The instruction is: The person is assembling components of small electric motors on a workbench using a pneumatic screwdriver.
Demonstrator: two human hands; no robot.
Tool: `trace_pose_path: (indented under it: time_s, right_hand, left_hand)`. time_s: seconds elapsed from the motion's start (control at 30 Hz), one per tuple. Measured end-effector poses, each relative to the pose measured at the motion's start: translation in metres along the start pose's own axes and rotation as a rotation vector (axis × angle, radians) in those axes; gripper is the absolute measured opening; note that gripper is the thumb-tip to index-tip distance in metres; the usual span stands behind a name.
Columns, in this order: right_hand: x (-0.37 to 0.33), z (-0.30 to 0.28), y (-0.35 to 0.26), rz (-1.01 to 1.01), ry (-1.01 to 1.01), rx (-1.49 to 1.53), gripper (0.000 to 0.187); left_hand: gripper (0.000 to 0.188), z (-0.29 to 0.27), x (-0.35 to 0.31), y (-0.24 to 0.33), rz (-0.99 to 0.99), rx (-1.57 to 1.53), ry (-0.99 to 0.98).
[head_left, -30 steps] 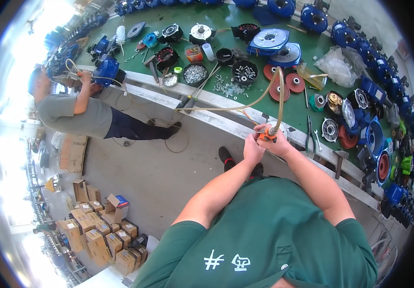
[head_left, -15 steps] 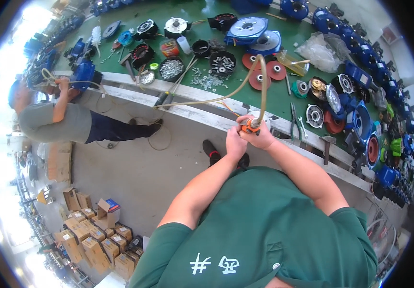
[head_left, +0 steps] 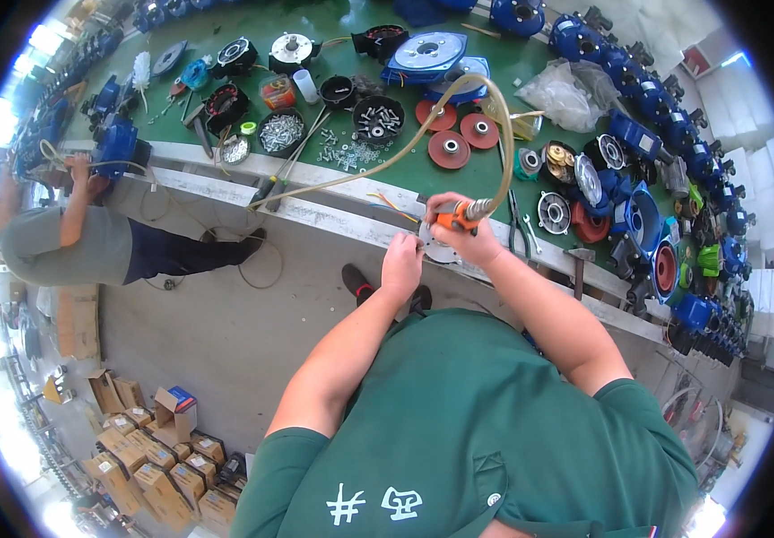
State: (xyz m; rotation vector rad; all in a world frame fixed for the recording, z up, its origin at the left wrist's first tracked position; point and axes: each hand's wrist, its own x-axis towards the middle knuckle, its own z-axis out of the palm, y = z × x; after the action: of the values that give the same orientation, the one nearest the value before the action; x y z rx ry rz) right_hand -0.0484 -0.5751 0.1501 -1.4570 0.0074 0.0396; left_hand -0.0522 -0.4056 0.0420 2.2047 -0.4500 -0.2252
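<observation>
My right hand point(head_left: 466, 235) is wrapped around an orange air tool point(head_left: 455, 218). A pale hose point(head_left: 445, 128) joins it at a metal fitting and loops up over the bench and down to the left. Just below the tool, at the bench's front edge, is a round light-metal part point(head_left: 441, 253), partly covered by my right hand. My left hand point(head_left: 402, 262) is closed, its fingertips by the left side of that part; what they pinch is too small to make out. Coloured wires point(head_left: 391, 204) stick out just behind.
Bowls of screws point(head_left: 378, 119), red discs point(head_left: 449, 149) and blue motor housings point(head_left: 427, 56) lie on the green bench point(head_left: 315, 184). Pliers point(head_left: 518, 229) and a hammer point(head_left: 579, 269) lie to the right. A co-worker point(head_left: 64, 229) stands at the left; cardboard boxes point(head_left: 158, 484) are stacked on the floor.
My hands have moved apart; before, they were together at the air tool. The tool has tipped over to lie more sideways in my right hand. The whole view has shifted slightly.
</observation>
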Motion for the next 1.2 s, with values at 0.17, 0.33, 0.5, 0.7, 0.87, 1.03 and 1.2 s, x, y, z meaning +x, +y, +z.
trace_pose_path:
  time_s: [0.17, 0.33, 0.5, 0.7, 0.87, 1.03, 1.2]
  right_hand:
    - [0.034, -0.021, 0.012, -0.063, 0.181, -0.001, 0.037]
    - [0.047, -0.019, 0.023, -0.013, 0.252, -0.013, 0.041]
    - [0.048, -0.013, 0.023, 0.036, 0.251, 0.008, 0.041]
    - [0.046, -0.021, 0.028, 0.013, 0.099, -0.051, 0.036]
    - [0.051, -0.025, 0.027, 0.011, 0.175, -0.008, 0.036]
    - [0.054, -0.024, 0.024, 0.019, 0.207, 0.016, 0.038]
    - [0.050, -0.019, 0.021, 0.026, 0.109, -0.061, 0.035]
  left_hand:
    - [0.019, -0.004, -0.001, 0.011, 0.065, -0.058, 0.045]
    - [0.020, -0.001, 0.001, -0.004, 0.108, -0.028, 0.007]
    - [0.021, -0.004, 0.008, 0.000, -0.005, -0.050, -0.069]
    - [0.022, -0.007, 0.009, 0.000, 0.008, -0.038, -0.086]
    - [0.022, -0.019, 0.013, 0.005, 0.239, 0.124, -0.153]
    - [0.017, -0.021, 0.022, 0.006, 0.157, 0.034, -0.109]
    - [0.010, -0.014, 0.041, -0.008, -0.090, -0.145, 0.071]
